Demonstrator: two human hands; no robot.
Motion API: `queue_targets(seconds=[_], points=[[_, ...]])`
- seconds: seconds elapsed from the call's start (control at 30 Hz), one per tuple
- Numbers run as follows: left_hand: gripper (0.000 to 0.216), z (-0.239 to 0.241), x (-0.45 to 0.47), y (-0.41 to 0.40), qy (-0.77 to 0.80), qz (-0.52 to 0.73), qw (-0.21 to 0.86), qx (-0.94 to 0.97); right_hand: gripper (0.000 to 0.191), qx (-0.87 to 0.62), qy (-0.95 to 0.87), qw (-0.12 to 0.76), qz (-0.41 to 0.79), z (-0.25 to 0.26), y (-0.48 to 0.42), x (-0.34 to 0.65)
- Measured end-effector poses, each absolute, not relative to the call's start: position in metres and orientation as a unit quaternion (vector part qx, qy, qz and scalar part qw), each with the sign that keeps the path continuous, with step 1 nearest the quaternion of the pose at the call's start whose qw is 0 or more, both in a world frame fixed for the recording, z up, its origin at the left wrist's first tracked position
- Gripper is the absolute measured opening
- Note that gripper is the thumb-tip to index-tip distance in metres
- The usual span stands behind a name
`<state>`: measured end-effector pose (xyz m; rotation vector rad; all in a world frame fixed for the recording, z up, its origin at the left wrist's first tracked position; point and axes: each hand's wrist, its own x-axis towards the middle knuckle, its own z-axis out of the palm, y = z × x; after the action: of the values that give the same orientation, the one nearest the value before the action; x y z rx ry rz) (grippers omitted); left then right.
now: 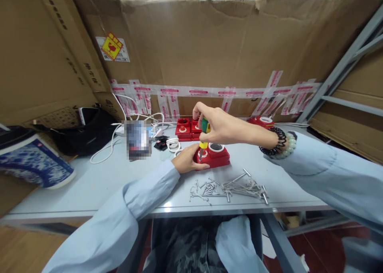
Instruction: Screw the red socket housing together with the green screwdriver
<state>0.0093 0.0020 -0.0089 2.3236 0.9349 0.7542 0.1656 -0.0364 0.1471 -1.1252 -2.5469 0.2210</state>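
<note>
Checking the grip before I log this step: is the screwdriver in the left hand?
No, the right hand grips the green-and-yellow screwdriver upright over the red housing, while the left hand steadies that housing.

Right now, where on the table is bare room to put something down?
Bare: the table left of the left hand, and right of the red box by the bracelets. Crowded: screws in front, cables behind.
</note>
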Motion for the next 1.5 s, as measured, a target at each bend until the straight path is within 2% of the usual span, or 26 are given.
queue_targets(seconds=[0.13,0.23,0.33,0.4,0.5,0.67,0.8,0.87,1.0,1.13,1.27,1.4,1.5], points=[[0.061,-0.008,0.008,0.002,0.334,0.272,0.261,0.864,0.039,-0.375,-0.919,0.107,0.06,0.152,-0.041,0.164],[0.062,-0.009,0.009,0.003,0.358,0.265,0.254,0.859,0.031,-0.426,-0.902,0.06,-0.043,0.155,-0.044,0.161],[0.064,-0.01,0.009,0.004,0.353,0.278,0.251,0.857,0.029,-0.458,-0.88,0.064,-0.109,0.156,-0.044,0.158],[0.064,-0.01,0.009,0.004,0.34,0.284,0.252,0.86,0.026,-0.44,-0.894,0.059,-0.065,0.158,-0.043,0.159],[0.064,-0.008,0.009,0.003,0.344,0.272,0.252,0.862,0.037,-0.419,-0.908,0.029,0.015,0.162,-0.044,0.161],[0.062,-0.008,0.009,0.003,0.362,0.265,0.243,0.86,0.023,-0.428,-0.901,0.06,-0.022,0.162,-0.044,0.162],[0.061,-0.009,0.009,0.004,0.345,0.267,0.255,0.863,0.032,-0.375,-0.923,0.079,0.037,0.161,-0.044,0.16],[0.063,-0.009,0.008,0.004,0.335,0.259,0.255,0.869,0.03,-0.361,-0.928,0.085,0.042,0.161,-0.044,0.16],[0.071,-0.002,0.001,0.001,0.327,0.248,0.184,0.893,0.022,-0.377,-0.921,0.096,0.025,0.16,-0.042,0.161],[0.046,0.01,-0.009,-0.005,0.324,0.288,0.119,0.893,0.025,-0.388,-0.914,0.109,0.039,0.158,-0.04,0.165],[0.021,0.014,-0.013,-0.008,0.298,0.3,0.139,0.895,0.026,-0.388,-0.914,0.112,0.042,0.157,-0.039,0.166],[0.01,0.013,-0.01,-0.01,0.289,0.276,0.176,0.9,0.025,-0.368,-0.92,0.126,0.046,0.155,-0.04,0.165],[0.014,0.01,-0.009,-0.008,0.291,0.255,0.181,0.904,0.023,-0.354,-0.921,0.151,0.066,0.157,-0.041,0.165]])
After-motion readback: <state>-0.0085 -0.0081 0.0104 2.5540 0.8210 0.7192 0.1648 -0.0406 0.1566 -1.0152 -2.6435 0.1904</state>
